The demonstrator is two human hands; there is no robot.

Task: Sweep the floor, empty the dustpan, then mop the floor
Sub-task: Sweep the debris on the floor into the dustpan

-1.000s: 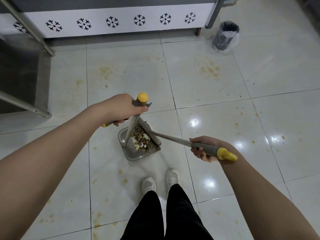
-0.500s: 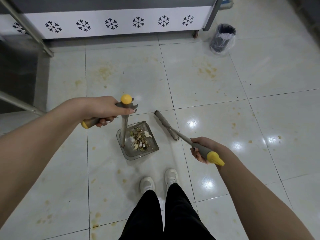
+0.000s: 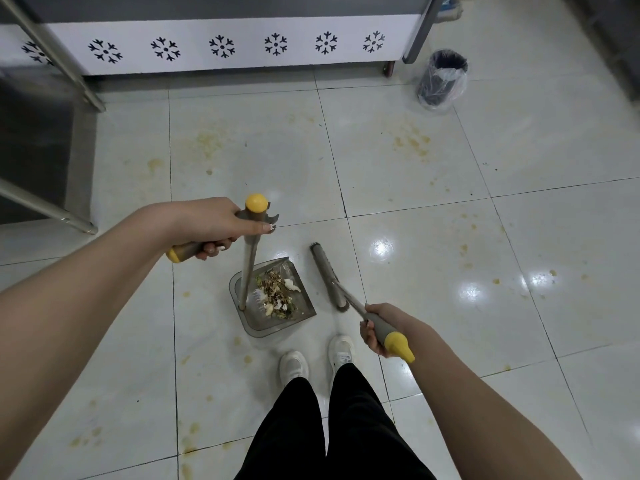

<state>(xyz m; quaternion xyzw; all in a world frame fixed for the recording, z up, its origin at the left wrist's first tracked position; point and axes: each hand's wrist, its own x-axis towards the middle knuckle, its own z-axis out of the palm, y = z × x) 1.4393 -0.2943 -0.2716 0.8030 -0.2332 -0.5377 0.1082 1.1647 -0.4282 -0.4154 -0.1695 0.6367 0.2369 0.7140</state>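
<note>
A grey dustpan (image 3: 257, 323) sits on the tiled floor just ahead of my shoes, holding a pile of food scraps (image 3: 277, 296). Its metal pole rises to a yellow-capped handle, and my left hand (image 3: 204, 225) grips that handle. My right hand (image 3: 375, 327) holds the grey, yellow-tipped grip of the broom (image 3: 329, 277). The broom head lies on the floor to the right of the pan, apart from it.
Yellow-brown stains (image 3: 412, 142) dot the white tiles. A black bin with a clear liner (image 3: 441, 79) stands at the back right. A white counter with snowflake marks (image 3: 221, 46) runs along the back, and metal legs (image 3: 52, 209) stand on the left.
The broom head has come out of the dustpan and swung right onto the floor beside it. My left hand has shifted the pan's handle slightly.
</note>
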